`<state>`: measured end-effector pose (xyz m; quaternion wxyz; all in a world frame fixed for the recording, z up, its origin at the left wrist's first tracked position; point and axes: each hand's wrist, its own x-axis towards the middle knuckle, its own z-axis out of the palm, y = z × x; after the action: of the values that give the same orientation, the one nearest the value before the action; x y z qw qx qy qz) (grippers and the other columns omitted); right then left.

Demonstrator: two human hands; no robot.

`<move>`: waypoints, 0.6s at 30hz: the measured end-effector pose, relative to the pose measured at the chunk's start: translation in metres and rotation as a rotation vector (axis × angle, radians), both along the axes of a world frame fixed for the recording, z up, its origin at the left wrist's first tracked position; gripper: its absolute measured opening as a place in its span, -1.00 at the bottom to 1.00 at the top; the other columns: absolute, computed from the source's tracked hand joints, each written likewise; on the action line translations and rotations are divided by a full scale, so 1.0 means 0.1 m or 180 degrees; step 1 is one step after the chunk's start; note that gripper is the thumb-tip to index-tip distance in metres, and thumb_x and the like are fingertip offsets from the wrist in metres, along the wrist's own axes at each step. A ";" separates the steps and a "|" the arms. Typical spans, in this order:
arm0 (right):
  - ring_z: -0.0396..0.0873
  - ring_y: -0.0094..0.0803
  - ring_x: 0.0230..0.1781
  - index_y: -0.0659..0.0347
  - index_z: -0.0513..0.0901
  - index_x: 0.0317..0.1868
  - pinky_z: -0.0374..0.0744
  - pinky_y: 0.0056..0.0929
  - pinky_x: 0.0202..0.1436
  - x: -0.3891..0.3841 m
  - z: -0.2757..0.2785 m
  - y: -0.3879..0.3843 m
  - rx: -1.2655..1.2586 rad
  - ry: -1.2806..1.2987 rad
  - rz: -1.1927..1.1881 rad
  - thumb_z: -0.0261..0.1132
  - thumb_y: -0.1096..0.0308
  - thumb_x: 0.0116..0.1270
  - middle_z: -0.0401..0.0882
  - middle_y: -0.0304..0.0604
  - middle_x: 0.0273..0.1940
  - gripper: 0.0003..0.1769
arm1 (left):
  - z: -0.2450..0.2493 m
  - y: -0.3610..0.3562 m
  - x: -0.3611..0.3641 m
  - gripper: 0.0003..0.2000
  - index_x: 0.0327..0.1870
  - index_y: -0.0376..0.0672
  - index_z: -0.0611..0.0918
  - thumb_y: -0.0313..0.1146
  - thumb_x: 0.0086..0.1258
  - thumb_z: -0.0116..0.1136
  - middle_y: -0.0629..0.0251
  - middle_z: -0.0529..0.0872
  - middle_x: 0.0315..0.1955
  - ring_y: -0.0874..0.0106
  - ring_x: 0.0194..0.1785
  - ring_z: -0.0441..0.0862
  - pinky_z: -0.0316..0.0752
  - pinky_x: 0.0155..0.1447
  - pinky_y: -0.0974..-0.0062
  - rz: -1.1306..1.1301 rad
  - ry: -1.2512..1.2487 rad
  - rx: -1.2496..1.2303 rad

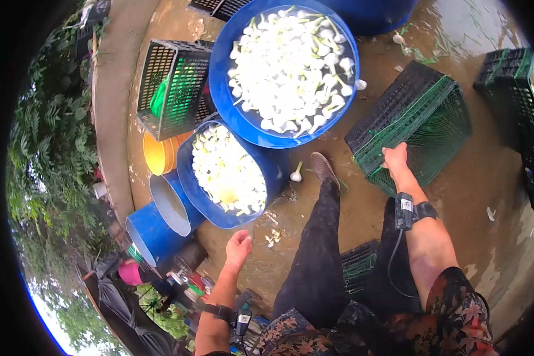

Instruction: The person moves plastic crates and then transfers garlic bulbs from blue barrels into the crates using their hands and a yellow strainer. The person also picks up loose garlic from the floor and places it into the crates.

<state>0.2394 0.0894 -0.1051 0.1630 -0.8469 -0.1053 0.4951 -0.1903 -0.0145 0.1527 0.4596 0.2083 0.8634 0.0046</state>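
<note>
Black plastic, the slatted crate lined with green netting stands tilted on the wet floor, right of the large round blue tub, and the right hand has its grip clamped on the netting at the edge. Near the rim of the smaller blue tub, full of white stalked bulbs, the left hand hovers, though whether its grip is apart or together I cannot tell.

An outdoor washing yard for produce: white bulbs fill a round blue tub at twelve o'clock, plastic crates stand on wet ground, and leafy trees grow at nine o'clock.
</note>
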 end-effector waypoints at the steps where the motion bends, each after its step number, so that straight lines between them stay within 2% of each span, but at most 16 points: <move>1: 0.42 0.02 0.13 0.36 0.30 0.16 0.36 -0.27 0.20 -0.14 0.21 0.11 0.0107 0.0075 0.0498 0.26 0.22 0.17 0.45 0.29 0.03 -0.39 | -0.12 -0.11 -0.13 -0.70 0.01 -0.23 0.50 -0.41 0.26 0.14 0.31 0.60 -0.23 0.53 -0.37 0.56 0.49 -0.36 0.58 -0.0126 0.0145 0.0015; 2: 0.40 0.00 0.15 0.34 0.25 0.24 0.35 -0.28 0.21 -0.29 0.39 0.16 0.0179 0.0160 0.1012 0.23 0.15 0.21 0.42 0.30 0.08 -0.32 | -0.27 -0.29 -0.39 -0.70 0.01 -0.23 0.50 -0.41 0.26 0.14 0.31 0.60 -0.23 0.53 -0.37 0.56 0.49 -0.36 0.58 0.0008 0.0215 -0.0011; 3: 0.39 -0.03 0.17 0.31 0.19 0.31 0.35 -0.28 0.22 -0.27 0.55 0.21 0.0246 0.0176 0.1725 0.20 0.12 0.24 0.39 0.27 0.13 -0.28 | -0.53 -0.48 -0.67 -0.69 0.02 -0.23 0.50 -0.40 0.26 0.14 0.31 0.60 -0.24 0.53 -0.38 0.55 0.49 -0.36 0.57 -0.0155 0.0418 0.0109; 4: 0.46 -0.08 0.11 0.29 0.28 0.26 0.39 -0.29 0.18 -0.20 0.59 0.11 0.0620 -0.0090 0.2130 0.21 0.17 0.22 0.46 0.19 0.08 -0.35 | -0.81 -0.56 -0.87 -0.69 0.02 -0.23 0.50 -0.39 0.26 0.14 0.32 0.60 -0.25 0.54 -0.38 0.54 0.49 -0.37 0.57 -0.0337 0.0578 0.0273; 5: 0.52 -0.13 0.01 0.24 0.35 0.23 0.44 -0.31 0.10 -0.11 0.74 0.06 0.0597 -0.0166 0.2225 0.22 0.25 0.21 0.52 0.11 0.01 -0.42 | -1.08 -0.58 -1.04 -0.69 0.02 -0.23 0.50 -0.39 0.26 0.14 0.32 0.60 -0.25 0.54 -0.38 0.54 0.49 -0.37 0.57 -0.0242 0.0535 0.0319; 7: 0.57 -0.30 -0.15 0.20 0.41 0.18 0.49 -0.41 -0.03 0.26 0.63 -0.28 0.0866 0.0106 0.2076 0.20 0.41 0.19 0.60 0.00 -0.16 -0.50 | -1.51 -0.66 -1.38 -0.67 0.02 -0.25 0.50 -0.39 0.25 0.16 0.31 0.60 -0.28 0.54 -0.38 0.53 0.49 -0.38 0.57 0.0077 0.0996 0.0313; 9: 0.53 -0.41 -0.25 0.27 0.43 0.14 0.50 -0.47 -0.10 0.51 0.81 -0.57 0.0030 0.0222 0.1675 0.14 0.47 0.19 0.59 -0.12 -0.26 -0.55 | -1.93 -0.66 -1.66 -0.67 0.02 -0.26 0.50 -0.39 0.24 0.16 0.29 0.60 -0.27 0.54 -0.37 0.53 0.49 -0.38 0.57 0.0333 0.1063 0.0386; 10: 0.51 -0.43 -0.30 0.32 0.42 0.12 0.50 -0.48 -0.14 0.78 0.76 -0.88 0.0098 -0.0155 0.2172 0.15 0.51 0.19 0.58 -0.13 -0.29 -0.56 | -2.13 -0.67 -1.79 -0.66 0.02 -0.27 0.50 -0.39 0.23 0.17 0.27 0.61 -0.27 0.55 -0.35 0.53 0.49 -0.38 0.57 0.0475 0.1162 0.0430; 11: 0.50 -0.45 -0.33 0.36 0.42 0.09 0.50 -0.48 -0.17 0.97 0.89 -1.10 -0.0071 -0.0166 0.2152 0.14 0.53 0.19 0.56 -0.13 -0.31 -0.58 | -2.28 -0.66 -1.89 -0.66 0.01 -0.29 0.50 -0.38 0.23 0.17 0.23 0.61 -0.27 0.55 -0.38 0.54 0.48 -0.38 0.59 0.0335 0.1246 0.0352; 12: 0.50 -0.46 -0.33 0.39 0.42 0.07 0.50 -0.50 -0.19 1.01 1.15 -1.18 -0.0602 -0.0174 0.2194 0.13 0.56 0.19 0.55 -0.11 -0.29 -0.61 | -2.41 -0.66 -1.94 -0.66 0.01 -0.29 0.50 -0.38 0.23 0.17 0.23 0.61 -0.27 0.55 -0.38 0.54 0.48 -0.38 0.59 0.0404 0.1212 0.0342; 14: 0.46 -0.53 -0.41 0.37 0.40 0.06 0.47 -0.60 -0.31 1.22 1.52 -1.55 -0.0979 -0.0141 0.1831 0.06 0.65 0.19 0.51 -0.16 -0.34 -0.62 | -2.75 -0.59 -2.01 -0.64 -0.08 -0.36 0.54 -0.28 0.18 0.17 -0.05 0.63 -0.19 0.15 -0.05 0.57 0.40 0.06 0.34 0.0619 0.1443 0.0233; 15: 0.44 -0.55 -0.46 0.33 0.39 0.07 0.44 -0.62 -0.41 1.18 1.78 -1.58 -0.1248 -0.0250 0.1809 0.02 0.65 0.21 0.48 -0.20 -0.38 -0.62 | -2.99 -0.64 -2.07 -0.60 0.01 -0.38 0.48 -0.31 0.20 0.14 -0.04 0.61 -0.15 0.18 -0.06 0.56 0.40 0.07 0.36 0.0436 0.1523 0.0017; 16: 0.46 -0.53 -0.47 0.29 0.38 0.08 0.44 -0.61 -0.50 1.13 2.05 -1.55 -0.1510 -0.0208 0.1635 0.04 0.59 0.24 0.48 -0.21 -0.37 -0.63 | -3.24 -0.72 -2.13 -0.60 0.01 -0.38 0.48 -0.31 0.20 0.14 -0.04 0.61 -0.15 0.18 -0.06 0.56 0.40 0.07 0.36 0.0466 0.1451 -0.0019; 18: 0.49 -0.46 -0.48 0.24 0.37 0.08 0.44 -0.53 -0.57 1.15 2.51 -1.56 -0.1726 -0.0390 0.1078 0.04 0.57 0.17 0.45 -0.22 -0.39 -0.59 | -3.67 -0.83 -2.21 -0.48 0.19 -0.33 0.33 -0.31 0.24 0.13 0.03 0.56 -0.12 0.24 -0.10 0.55 0.46 -0.07 0.35 0.2131 0.0685 0.0223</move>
<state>0.3545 -0.0666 0.1459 -0.1599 -0.8581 -0.1185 0.4734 -0.4111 -0.0971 -0.2139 0.3316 -0.0714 0.9266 0.1626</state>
